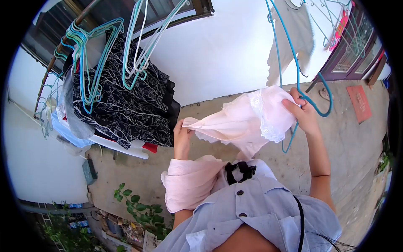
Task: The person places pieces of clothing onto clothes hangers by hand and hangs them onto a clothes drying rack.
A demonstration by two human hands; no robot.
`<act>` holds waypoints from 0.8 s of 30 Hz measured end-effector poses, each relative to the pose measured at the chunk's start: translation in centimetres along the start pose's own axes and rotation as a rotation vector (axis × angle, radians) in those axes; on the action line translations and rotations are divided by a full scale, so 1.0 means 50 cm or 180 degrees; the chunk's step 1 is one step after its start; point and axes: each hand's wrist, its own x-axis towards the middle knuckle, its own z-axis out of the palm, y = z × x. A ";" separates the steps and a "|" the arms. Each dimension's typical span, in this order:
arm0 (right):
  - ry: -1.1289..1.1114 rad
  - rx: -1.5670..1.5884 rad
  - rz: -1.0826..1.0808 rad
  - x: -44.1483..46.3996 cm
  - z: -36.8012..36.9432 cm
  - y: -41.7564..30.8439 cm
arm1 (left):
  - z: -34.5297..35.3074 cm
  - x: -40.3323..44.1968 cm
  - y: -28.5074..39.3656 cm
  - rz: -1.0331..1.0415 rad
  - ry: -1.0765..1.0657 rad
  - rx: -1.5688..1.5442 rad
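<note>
Pink garment (235, 122), one: pinched by left hand (182, 137), grasped with blue hanger (331, 100) by right hand (305, 114), and unhung; black patterned garment (126, 98) already hung.

Shirt (222, 208): grey-blue, two round dark buttons (240, 192) at the front, white patches (292, 230) on both sides; black cord (300, 222) at right.

Room before white wall (222, 54) (mid-view); blue hanger (331, 99) juts beside right hand (303, 112).
</note>
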 end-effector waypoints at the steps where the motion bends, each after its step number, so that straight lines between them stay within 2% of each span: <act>1: -0.0006 0.0014 0.0023 -0.005 -0.012 0.030 | 0.022 -0.025 0.044 -0.0008 0.0104 -0.0858; 3: 0.0128 -0.0630 0.0278 -0.022 -0.025 0.092 | 0.054 -0.060 0.098 -0.0010 0.0107 -0.1017; 5: 0.0181 -0.0699 0.0328 -0.037 -0.033 0.168 | 0.069 -0.073 0.109 -0.0016 0.0092 -0.1166; 7: 0.0400 -0.1914 0.0372 -0.055 -0.041 0.240 | 0.078 -0.079 0.110 0.0945 -0.0040 -0.0057; 8: 0.0678 -0.2168 -0.0223 -0.066 -0.047 0.289 | 0.096 -0.088 0.124 0.1299 0.0329 0.0399; 9: 0.0678 -0.2124 -0.0221 -0.079 -0.053 0.310 | 0.102 -0.086 0.123 0.1309 0.0336 0.0441; 11: 0.1323 -0.1695 0.0308 -0.108 -0.051 0.336 | 0.109 -0.080 0.120 0.1741 0.0786 0.1367; 12: 0.1322 -0.1651 0.0323 -0.122 -0.043 0.313 | 0.113 -0.075 0.122 0.1880 0.0866 0.1625; 14: 0.0516 -0.0799 0.1670 -0.148 -0.034 0.216 | 0.117 -0.064 0.121 0.1901 0.0979 0.1865; 18: 0.0243 -0.0937 0.1373 -0.188 -0.031 0.148 | 0.125 -0.047 0.123 0.2031 0.1260 0.2267; 20: -0.0076 -0.0739 0.0978 -0.201 -0.036 0.126 | 0.116 -0.036 0.123 0.2061 0.1353 0.2403; 21: -0.0079 -0.0734 0.0986 -0.201 -0.039 0.113 | 0.108 -0.031 0.124 0.1935 0.1324 0.2700; 22: -0.0376 -0.0847 0.0817 -0.201 -0.040 0.100 | 0.102 -0.027 0.123 0.1803 0.1290 0.2992; 23: -0.0672 -0.0958 0.0646 -0.201 -0.037 0.094 | 0.095 -0.025 0.122 0.1795 0.1286 0.2996; 24: -0.0674 -0.0958 0.0651 -0.200 -0.033 0.097 | 0.089 -0.022 0.122 0.1708 0.1237 0.3149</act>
